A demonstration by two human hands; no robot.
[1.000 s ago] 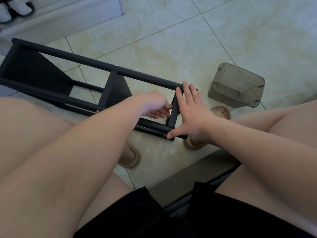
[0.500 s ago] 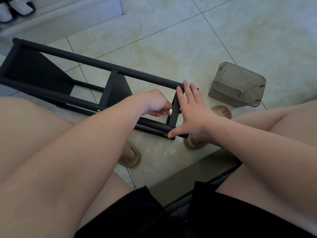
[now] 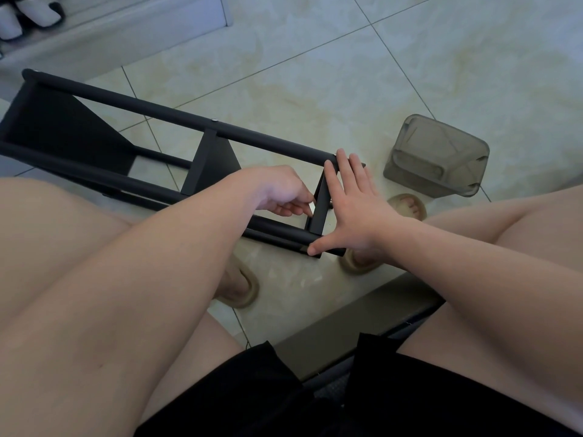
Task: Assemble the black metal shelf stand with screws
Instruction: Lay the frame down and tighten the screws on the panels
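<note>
Black metal shelf stand (image 3: 176,114) lying on its side on the tiled floor (image 3: 315,89), running leftward and away from both grips. Right grip (image 3: 353,212): fingers straight, laid flat against the outer face of the stand's end panel (image 3: 320,206), with the thumb spread onto the end of the near tube. Left grip (image 3: 280,192): just left of the right grip, on the panel's inner side, fingers curled against it; whether they pinch anything cannot be told. Translucent grey container (image 3: 438,156): on the floor right of the right grip, apart from it.

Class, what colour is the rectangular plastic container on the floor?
Translucent grey rectangular plastic container, head view.
</note>
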